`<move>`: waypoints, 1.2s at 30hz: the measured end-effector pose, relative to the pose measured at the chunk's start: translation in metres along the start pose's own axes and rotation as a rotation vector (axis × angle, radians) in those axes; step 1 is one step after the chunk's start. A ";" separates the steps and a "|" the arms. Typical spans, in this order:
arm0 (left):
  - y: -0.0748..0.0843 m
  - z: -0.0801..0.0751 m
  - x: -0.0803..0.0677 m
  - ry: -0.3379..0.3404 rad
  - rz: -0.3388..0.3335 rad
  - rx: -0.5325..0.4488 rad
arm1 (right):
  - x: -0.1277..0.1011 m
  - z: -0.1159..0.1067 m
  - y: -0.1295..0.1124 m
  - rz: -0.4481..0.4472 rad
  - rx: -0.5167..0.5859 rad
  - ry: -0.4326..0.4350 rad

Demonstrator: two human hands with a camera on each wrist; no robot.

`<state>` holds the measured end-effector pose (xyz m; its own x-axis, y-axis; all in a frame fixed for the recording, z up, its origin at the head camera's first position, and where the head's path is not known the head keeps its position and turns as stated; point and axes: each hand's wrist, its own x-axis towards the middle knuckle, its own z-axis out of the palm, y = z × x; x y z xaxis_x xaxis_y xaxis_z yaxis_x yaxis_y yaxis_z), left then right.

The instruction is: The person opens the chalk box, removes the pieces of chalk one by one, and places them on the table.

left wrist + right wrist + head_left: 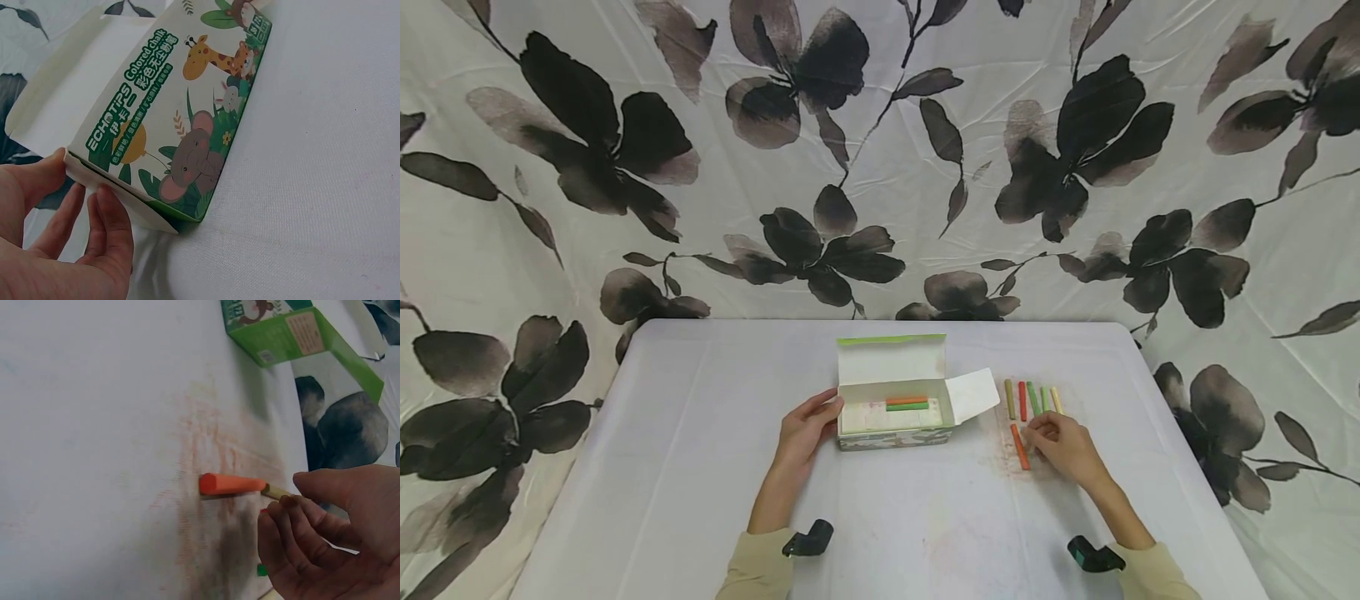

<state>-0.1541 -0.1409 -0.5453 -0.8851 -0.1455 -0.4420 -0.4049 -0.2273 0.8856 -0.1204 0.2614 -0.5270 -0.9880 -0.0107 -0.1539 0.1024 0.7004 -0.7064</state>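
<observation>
The box (895, 408) stands open near the middle of the desk (685, 467), lid flap raised at the back and a side flap folded out to the right. An orange chalk (907, 400) and a green chalk (907, 407) lie inside it, side by side.

The left hand (805, 429) rests against the box's left end, fingers (109, 219) nearly straight and touching the end flap; the thumb lies along the top edge. It does not grip the carton.

The right hand (1063, 446) lies on the desk to the right of the box, fingers curled. It appears to touch or pinch the end of a loose orange stick (1019, 447), but the wrist view does not settle whether the fingers close on it.

Behind that hand, a row of sticks (1033, 399) lies on the desk: olive, red, two green, pale yellow, roughly parallel, just apart. Reddish dust (206, 456) smears the cloth around the loose stick.
</observation>
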 end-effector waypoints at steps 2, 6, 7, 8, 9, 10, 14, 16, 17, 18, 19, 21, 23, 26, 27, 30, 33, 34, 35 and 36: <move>0.000 0.000 0.000 -0.003 -0.003 -0.004 | 0.002 -0.005 -0.004 -0.016 -0.001 0.016; 0.000 0.001 -0.001 -0.004 -0.003 -0.007 | 0.008 -0.013 -0.013 -0.044 -0.004 0.049; 0.000 0.001 -0.001 -0.003 -0.004 -0.005 | 0.009 -0.015 -0.016 -0.056 -0.005 0.058; 0.000 0.000 0.000 -0.001 -0.004 -0.004 | 0.010 -0.017 -0.019 -0.068 -0.003 0.066; 0.000 0.000 0.000 0.002 -0.006 -0.003 | 0.011 -0.018 -0.022 -0.080 -0.003 0.074; 0.000 0.000 0.000 0.004 -0.007 -0.003 | 0.013 -0.020 -0.025 -0.095 -0.002 0.084; -0.002 -0.001 0.001 0.005 -0.004 -0.004 | 0.018 -0.025 -0.036 -0.145 0.014 0.104; -0.002 -0.001 0.001 0.005 -0.005 -0.005 | 0.021 -0.027 -0.042 -0.162 0.024 0.105; -0.002 -0.001 0.001 0.003 -0.005 -0.004 | 0.022 -0.028 -0.045 -0.171 0.027 0.105; -0.002 -0.001 0.002 0.001 -0.004 -0.001 | 0.023 -0.028 -0.048 -0.180 0.032 0.104; -0.002 -0.001 0.002 0.000 -0.005 0.001 | 0.025 -0.029 -0.051 -0.191 0.037 0.105; -0.002 0.000 0.003 -0.003 -0.004 0.007 | 0.028 -0.029 -0.057 -0.213 0.048 0.105; -0.003 -0.001 0.003 -0.008 -0.001 0.013 | 0.031 -0.027 -0.064 -0.235 0.064 0.103; -0.003 -0.002 0.002 -0.012 -0.001 0.012 | 0.035 -0.023 -0.075 -0.261 0.086 0.089; -0.003 -0.002 0.002 -0.011 -0.003 0.011 | 0.036 -0.021 -0.079 -0.266 0.091 0.082; -0.002 -0.002 0.001 -0.010 -0.006 0.011 | 0.040 -0.014 -0.091 -0.281 0.109 0.062; -0.001 -0.002 0.001 -0.011 -0.010 0.013 | 0.044 -0.006 -0.101 -0.304 0.111 0.043; -0.001 -0.002 0.001 -0.012 -0.010 0.013 | 0.045 -0.003 -0.104 -0.312 0.115 0.037; -0.001 -0.001 0.001 -0.011 -0.013 0.013 | 0.046 0.000 -0.107 -0.320 0.117 0.030; -0.001 -0.001 0.001 -0.012 -0.015 0.012 | 0.047 0.003 -0.109 -0.329 0.117 0.024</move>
<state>-0.1544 -0.1416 -0.5469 -0.8814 -0.1308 -0.4538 -0.4210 -0.2177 0.8805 -0.1773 0.1827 -0.4596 -0.9725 -0.2051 0.1105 -0.2111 0.5754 -0.7902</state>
